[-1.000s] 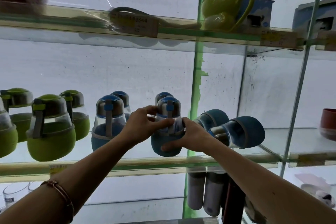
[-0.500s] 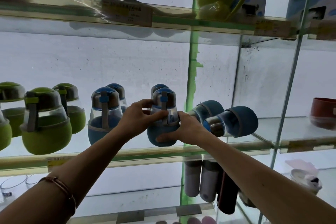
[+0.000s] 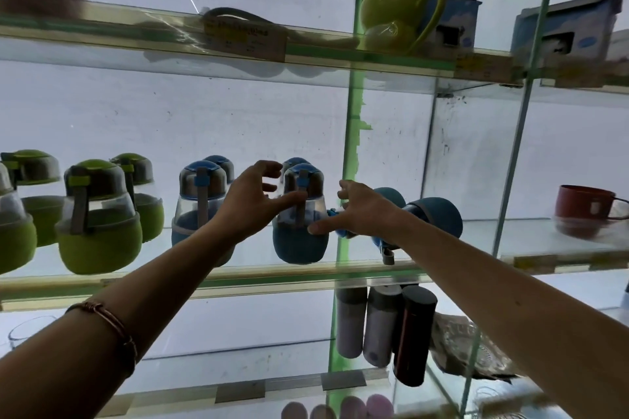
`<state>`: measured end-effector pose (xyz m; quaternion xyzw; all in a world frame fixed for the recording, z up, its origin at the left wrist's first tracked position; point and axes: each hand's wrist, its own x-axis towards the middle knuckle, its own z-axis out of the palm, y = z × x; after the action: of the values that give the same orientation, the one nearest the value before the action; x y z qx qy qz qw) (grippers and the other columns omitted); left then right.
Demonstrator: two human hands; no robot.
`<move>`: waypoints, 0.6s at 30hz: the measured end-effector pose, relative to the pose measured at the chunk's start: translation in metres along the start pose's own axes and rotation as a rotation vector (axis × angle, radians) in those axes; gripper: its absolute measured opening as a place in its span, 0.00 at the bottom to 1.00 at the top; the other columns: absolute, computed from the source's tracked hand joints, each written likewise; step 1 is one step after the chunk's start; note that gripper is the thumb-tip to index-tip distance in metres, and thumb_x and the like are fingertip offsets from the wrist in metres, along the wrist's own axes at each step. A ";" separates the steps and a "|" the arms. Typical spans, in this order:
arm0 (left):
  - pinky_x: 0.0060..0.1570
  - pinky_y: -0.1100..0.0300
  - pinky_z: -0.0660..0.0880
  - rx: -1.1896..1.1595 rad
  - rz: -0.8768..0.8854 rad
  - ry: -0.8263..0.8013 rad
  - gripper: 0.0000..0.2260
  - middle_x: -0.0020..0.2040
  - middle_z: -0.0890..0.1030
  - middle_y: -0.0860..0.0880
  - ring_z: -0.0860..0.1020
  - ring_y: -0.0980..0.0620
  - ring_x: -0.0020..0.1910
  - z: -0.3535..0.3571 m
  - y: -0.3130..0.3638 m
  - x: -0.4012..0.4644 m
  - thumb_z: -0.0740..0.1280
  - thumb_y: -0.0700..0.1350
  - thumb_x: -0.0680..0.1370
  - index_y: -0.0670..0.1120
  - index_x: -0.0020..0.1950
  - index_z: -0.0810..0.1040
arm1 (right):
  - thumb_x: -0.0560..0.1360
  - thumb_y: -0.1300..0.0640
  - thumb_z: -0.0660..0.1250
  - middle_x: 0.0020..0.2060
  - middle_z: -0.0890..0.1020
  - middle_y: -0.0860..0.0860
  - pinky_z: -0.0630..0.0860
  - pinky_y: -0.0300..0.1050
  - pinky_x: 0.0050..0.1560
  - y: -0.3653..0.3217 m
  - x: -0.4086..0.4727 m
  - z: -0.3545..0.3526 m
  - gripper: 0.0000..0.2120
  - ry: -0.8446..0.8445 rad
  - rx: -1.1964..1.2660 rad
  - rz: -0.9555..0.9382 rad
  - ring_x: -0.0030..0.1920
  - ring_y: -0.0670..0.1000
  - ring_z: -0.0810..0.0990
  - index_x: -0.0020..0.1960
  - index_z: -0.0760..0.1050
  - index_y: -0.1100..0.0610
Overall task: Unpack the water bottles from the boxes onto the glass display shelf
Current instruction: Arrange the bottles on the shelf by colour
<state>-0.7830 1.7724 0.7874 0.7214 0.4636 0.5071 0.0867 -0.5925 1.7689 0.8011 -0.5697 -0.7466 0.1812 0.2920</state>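
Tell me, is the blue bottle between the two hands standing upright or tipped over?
Upright. The blue bottle stands on its round base on the glass shelf, lid on top.

Bright backlight, dim foreground, edge distortion

On the glass display shelf (image 3: 272, 277), the upright blue-sleeved bottle with a grey cap (image 3: 299, 214) stands at the centre, flanked closely by both hands. At its 9 o'clock, just beside, another upright blue bottle (image 3: 200, 204) narrows that side; two more blue caps stand behind at 12 o'clock. At 3 o'clock two blue bottles lying on their sides (image 3: 432, 214) block the way, with the green vertical strut (image 3: 350, 146) between. Farther toward 9 o'clock a cluster of green-sleeved bottles (image 3: 98, 218) fills the shelf. Open room lies above the caps, up to the upper glass shelf (image 3: 136, 41), and along the shelf's front edge at 6 o'clock.
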 end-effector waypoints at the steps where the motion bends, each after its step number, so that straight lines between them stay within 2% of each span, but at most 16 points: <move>1: 0.48 0.64 0.72 0.020 0.029 0.007 0.28 0.64 0.75 0.46 0.74 0.54 0.55 -0.001 0.004 0.002 0.73 0.51 0.70 0.45 0.67 0.70 | 0.63 0.46 0.79 0.69 0.68 0.56 0.78 0.51 0.56 0.001 -0.002 -0.003 0.51 0.003 -0.018 -0.009 0.64 0.56 0.73 0.75 0.55 0.59; 3: 0.51 0.62 0.70 0.073 0.087 0.009 0.26 0.64 0.74 0.46 0.73 0.55 0.56 0.000 0.012 0.008 0.72 0.51 0.72 0.45 0.66 0.71 | 0.64 0.45 0.77 0.72 0.65 0.54 0.75 0.45 0.57 0.003 -0.006 -0.012 0.49 0.026 -0.091 -0.047 0.68 0.55 0.69 0.76 0.55 0.57; 6: 0.52 0.64 0.65 0.195 0.156 -0.007 0.20 0.64 0.74 0.46 0.73 0.52 0.59 0.005 0.027 0.018 0.70 0.48 0.74 0.46 0.65 0.73 | 0.66 0.45 0.76 0.73 0.65 0.55 0.69 0.49 0.66 0.009 -0.009 -0.032 0.46 0.055 -0.149 -0.073 0.70 0.54 0.67 0.75 0.57 0.58; 10: 0.53 0.62 0.66 0.265 0.206 -0.091 0.14 0.62 0.75 0.45 0.73 0.49 0.59 0.015 0.043 0.034 0.69 0.45 0.75 0.47 0.60 0.77 | 0.67 0.45 0.75 0.72 0.66 0.55 0.68 0.47 0.67 0.020 -0.007 -0.053 0.45 0.049 -0.158 -0.066 0.70 0.54 0.67 0.75 0.58 0.58; 14: 0.55 0.59 0.70 0.337 0.211 -0.220 0.15 0.63 0.76 0.46 0.74 0.49 0.60 0.029 0.052 0.051 0.69 0.46 0.75 0.47 0.62 0.76 | 0.67 0.46 0.75 0.71 0.67 0.54 0.67 0.44 0.63 0.029 0.003 -0.069 0.43 0.033 -0.169 -0.075 0.69 0.53 0.68 0.75 0.59 0.57; 18: 0.53 0.61 0.70 0.414 0.191 -0.315 0.17 0.65 0.76 0.47 0.76 0.50 0.60 0.042 0.061 0.071 0.70 0.47 0.75 0.47 0.63 0.75 | 0.68 0.46 0.75 0.71 0.68 0.54 0.67 0.45 0.65 0.036 0.014 -0.084 0.42 0.007 -0.195 -0.094 0.69 0.53 0.68 0.75 0.60 0.58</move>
<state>-0.7094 1.8067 0.8497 0.8342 0.4681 0.2889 -0.0396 -0.5146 1.7878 0.8466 -0.5604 -0.7855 0.0917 0.2460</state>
